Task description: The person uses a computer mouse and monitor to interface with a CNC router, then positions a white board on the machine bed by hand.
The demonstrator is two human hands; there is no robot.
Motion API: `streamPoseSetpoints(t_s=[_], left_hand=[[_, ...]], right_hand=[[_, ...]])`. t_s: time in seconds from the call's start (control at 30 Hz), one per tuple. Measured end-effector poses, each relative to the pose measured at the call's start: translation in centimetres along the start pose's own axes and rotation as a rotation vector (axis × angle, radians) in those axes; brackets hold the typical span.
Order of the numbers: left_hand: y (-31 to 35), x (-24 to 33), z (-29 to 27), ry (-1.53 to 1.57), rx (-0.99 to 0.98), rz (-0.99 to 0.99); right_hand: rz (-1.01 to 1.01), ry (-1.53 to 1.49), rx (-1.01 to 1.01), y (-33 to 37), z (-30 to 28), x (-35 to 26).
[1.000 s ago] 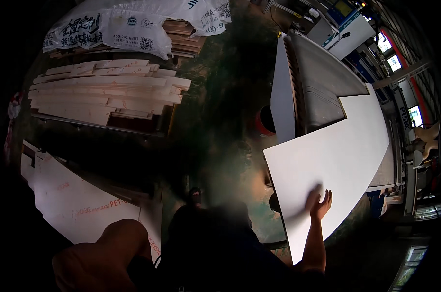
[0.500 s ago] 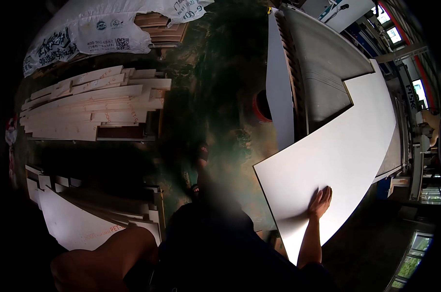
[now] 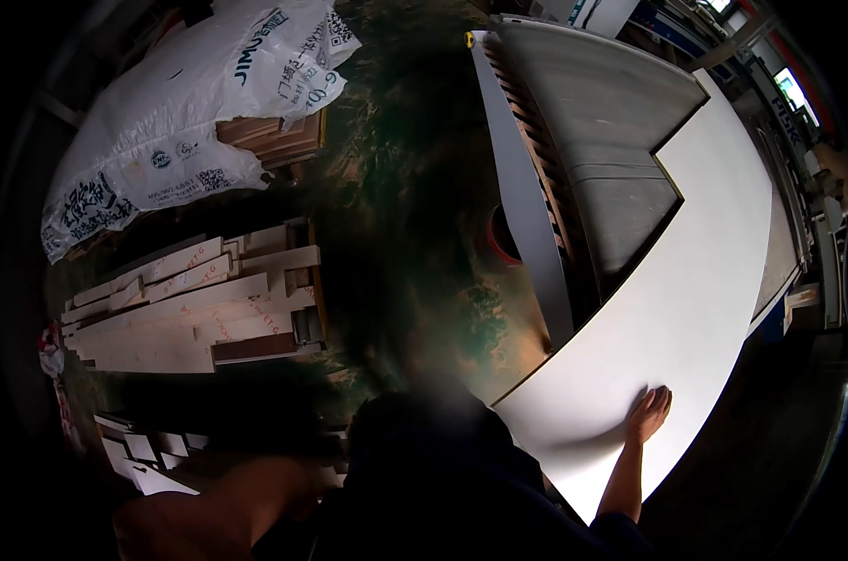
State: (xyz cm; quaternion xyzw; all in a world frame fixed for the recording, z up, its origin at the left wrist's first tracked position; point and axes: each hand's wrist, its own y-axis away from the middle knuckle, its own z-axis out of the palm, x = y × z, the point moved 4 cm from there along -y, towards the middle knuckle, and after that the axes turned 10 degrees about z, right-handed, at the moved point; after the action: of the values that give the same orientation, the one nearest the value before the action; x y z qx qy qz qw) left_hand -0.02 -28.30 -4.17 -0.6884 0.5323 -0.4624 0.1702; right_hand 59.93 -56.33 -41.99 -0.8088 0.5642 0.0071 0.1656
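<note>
Lying flat on the white panel [image 3: 686, 271], my right hand [image 3: 649, 412] has its fingers stretched out. The panel is large and smooth, with a square notch cut from its far left edge, and it rests over a grey-topped worktable [image 3: 583, 112]. Its near end reaches out past the table toward my body. My bent left arm [image 3: 223, 510] shows at the lower left, but the hand on it is hidden.
At the left lies a stack of pale cut boards [image 3: 181, 313]. A large white plastic sack [image 3: 209, 84] covers brown boards [image 3: 279, 140] behind it. White offcuts [image 3: 148, 449] lie at the lower left. A red-rimmed bucket [image 3: 505, 238] stands beside the table.
My view has turned, so the stacks and sack sit lower and more of the sack shows. My right hand stays flat on the panel.
</note>
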Motion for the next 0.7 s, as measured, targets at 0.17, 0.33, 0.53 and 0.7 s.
streamPoseSetpoints(t_s=[0.17, 0.33, 0.53, 0.7], left_hand=[[-1.9, -2.8, 0.9, 0.126, 0.010, 0.021], [-6.3, -4.1, 1.0, 0.352, -0.226, 0.232], [-8.2, -2.7, 4.4, 0.120, 0.045, 0.360], [-11.8, -3.2, 3.9, 0.413, -0.384, 0.167]], right_hand=[[0.028, -0.063, 0.057, 0.2, 0.5, -0.1], [0.163, -0.214, -0.011, 1.6, 0.3, -6.9], [-0.059, 0.071, -0.193, 3.3, 2.1, -19.5], [0.017, 0.035, -0.176, 1.4, 2.7, -20.1]])
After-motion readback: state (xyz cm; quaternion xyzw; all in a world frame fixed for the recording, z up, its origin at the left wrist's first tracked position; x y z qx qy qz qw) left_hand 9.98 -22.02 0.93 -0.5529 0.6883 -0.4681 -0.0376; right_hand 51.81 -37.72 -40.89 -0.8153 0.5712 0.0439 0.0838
